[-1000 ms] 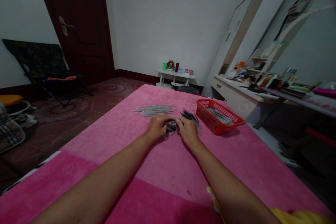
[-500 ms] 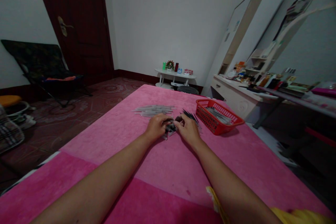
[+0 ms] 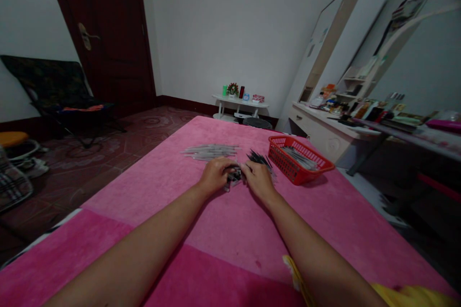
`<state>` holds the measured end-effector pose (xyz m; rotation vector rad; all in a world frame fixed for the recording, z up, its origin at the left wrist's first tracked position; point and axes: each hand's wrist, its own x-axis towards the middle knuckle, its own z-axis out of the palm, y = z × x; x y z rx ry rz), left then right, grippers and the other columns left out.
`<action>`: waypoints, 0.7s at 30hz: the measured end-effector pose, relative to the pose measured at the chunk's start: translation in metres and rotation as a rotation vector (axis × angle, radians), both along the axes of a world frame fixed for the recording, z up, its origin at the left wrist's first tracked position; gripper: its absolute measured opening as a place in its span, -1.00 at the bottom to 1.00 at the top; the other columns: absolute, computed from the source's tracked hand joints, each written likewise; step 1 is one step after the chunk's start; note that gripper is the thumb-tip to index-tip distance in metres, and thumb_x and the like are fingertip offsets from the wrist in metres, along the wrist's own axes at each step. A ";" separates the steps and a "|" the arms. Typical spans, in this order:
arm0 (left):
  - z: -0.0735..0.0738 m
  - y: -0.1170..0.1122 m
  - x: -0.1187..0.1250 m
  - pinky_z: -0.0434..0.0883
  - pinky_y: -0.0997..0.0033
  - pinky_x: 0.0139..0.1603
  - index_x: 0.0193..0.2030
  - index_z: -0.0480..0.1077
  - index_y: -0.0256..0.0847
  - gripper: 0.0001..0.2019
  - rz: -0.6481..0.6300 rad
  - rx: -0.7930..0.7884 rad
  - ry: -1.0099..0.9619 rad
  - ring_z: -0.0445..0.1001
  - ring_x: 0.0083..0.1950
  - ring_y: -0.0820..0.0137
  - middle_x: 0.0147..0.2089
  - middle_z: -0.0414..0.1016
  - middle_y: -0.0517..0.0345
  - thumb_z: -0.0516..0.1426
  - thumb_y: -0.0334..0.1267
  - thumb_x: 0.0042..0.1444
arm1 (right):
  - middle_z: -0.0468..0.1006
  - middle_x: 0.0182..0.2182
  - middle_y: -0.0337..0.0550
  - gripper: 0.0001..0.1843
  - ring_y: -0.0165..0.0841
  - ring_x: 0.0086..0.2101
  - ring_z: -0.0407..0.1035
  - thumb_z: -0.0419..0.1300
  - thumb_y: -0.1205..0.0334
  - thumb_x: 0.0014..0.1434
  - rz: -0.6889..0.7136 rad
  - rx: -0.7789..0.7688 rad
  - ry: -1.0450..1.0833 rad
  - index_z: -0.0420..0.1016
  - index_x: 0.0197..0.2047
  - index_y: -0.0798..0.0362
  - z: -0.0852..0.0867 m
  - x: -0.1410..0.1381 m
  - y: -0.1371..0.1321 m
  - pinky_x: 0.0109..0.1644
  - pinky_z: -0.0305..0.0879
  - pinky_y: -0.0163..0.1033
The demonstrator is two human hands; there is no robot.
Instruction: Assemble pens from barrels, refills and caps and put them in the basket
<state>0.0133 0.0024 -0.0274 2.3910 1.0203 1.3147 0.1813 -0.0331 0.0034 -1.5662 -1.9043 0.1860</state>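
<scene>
My left hand (image 3: pixel 216 175) and my right hand (image 3: pixel 258 177) meet over the middle of the pink cover (image 3: pixel 230 228), both with fingers closed in a pinch. What lies between the fingertips is too small and dark to name. Under and between them is a small heap of short black and clear pieces (image 3: pixel 235 175). Beyond my left hand lies a row of slim grey pen-like sticks (image 3: pixel 211 151). Thin dark pointed sticks (image 3: pixel 260 157) lie fanned out just past my right hand, partly hidden by it.
On the right of the cover stands a red plastic basket (image 3: pixel 297 165) holding more grey sticks. Past the far edge is a low white table (image 3: pixel 240 100) with small items. A cluttered dressing table (image 3: pixel 324 129) flanks the right side; a folding chair (image 3: pixel 57 86) stands left.
My right fingers have shifted slightly, closing in beside the left fingertips, and more of the dark sticks shows behind them. The left hand has hardly moved.
</scene>
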 end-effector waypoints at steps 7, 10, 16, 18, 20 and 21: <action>-0.001 0.001 0.000 0.40 0.35 -0.14 -0.15 0.54 -0.16 -0.75 -0.011 0.001 -0.015 0.50 -0.19 0.33 -0.23 0.58 0.09 0.14 -0.48 0.06 | 0.51 -0.52 -0.20 -0.72 -0.38 -0.46 0.36 0.04 0.11 0.21 0.029 0.012 -0.011 0.46 -0.42 0.04 0.002 -0.001 -0.001 -0.37 0.11 -0.36; 0.000 0.000 0.000 0.40 0.34 -0.14 -0.15 0.54 -0.16 -0.76 -0.013 0.010 -0.002 0.49 -0.20 0.33 -0.24 0.58 0.08 0.14 -0.47 0.06 | 0.48 -0.56 -0.19 -0.62 -0.38 -0.49 0.34 -0.01 0.06 0.24 0.008 -0.020 -0.015 0.44 -0.48 0.05 0.003 -0.001 -0.001 -0.38 0.11 -0.35; -0.001 0.001 0.000 0.38 0.36 -0.15 -0.18 0.54 -0.18 -0.77 -0.012 -0.004 -0.022 0.49 -0.20 0.33 -0.24 0.58 0.08 0.14 -0.48 0.07 | 0.50 -0.54 -0.23 -0.79 -0.40 -0.47 0.36 0.10 0.13 0.15 0.057 0.032 0.027 0.43 -0.43 0.05 -0.001 0.001 0.002 -0.39 0.11 -0.35; -0.002 0.001 0.000 0.37 0.36 -0.16 -0.18 0.54 -0.19 -0.77 -0.029 0.004 -0.011 0.49 -0.21 0.34 -0.25 0.57 0.07 0.14 -0.47 0.07 | 0.44 -0.63 -0.25 -0.69 -0.41 -0.55 0.34 0.04 0.11 0.18 0.094 -0.025 0.099 0.37 -0.52 0.06 -0.005 0.001 0.003 -0.44 0.12 -0.35; -0.002 0.001 0.000 0.37 0.37 -0.17 -0.18 0.54 -0.19 -0.78 -0.043 0.019 -0.002 0.48 -0.22 0.34 -0.26 0.56 0.07 0.13 -0.47 0.07 | 0.39 -0.70 -0.27 -0.64 -0.43 -0.63 0.31 0.00 0.07 0.19 0.146 -0.124 0.240 0.33 -0.55 0.06 -0.009 0.001 0.006 -0.51 0.14 -0.36; -0.002 0.001 -0.001 0.37 0.37 -0.17 -0.18 0.54 -0.19 -0.78 -0.049 0.029 0.000 0.48 -0.22 0.34 -0.27 0.56 0.07 0.13 -0.47 0.07 | 0.37 -0.72 -0.27 -0.63 -0.43 -0.67 0.28 0.00 0.04 0.18 0.167 -0.184 0.329 0.32 -0.55 0.06 -0.011 0.001 0.007 -0.56 0.14 -0.36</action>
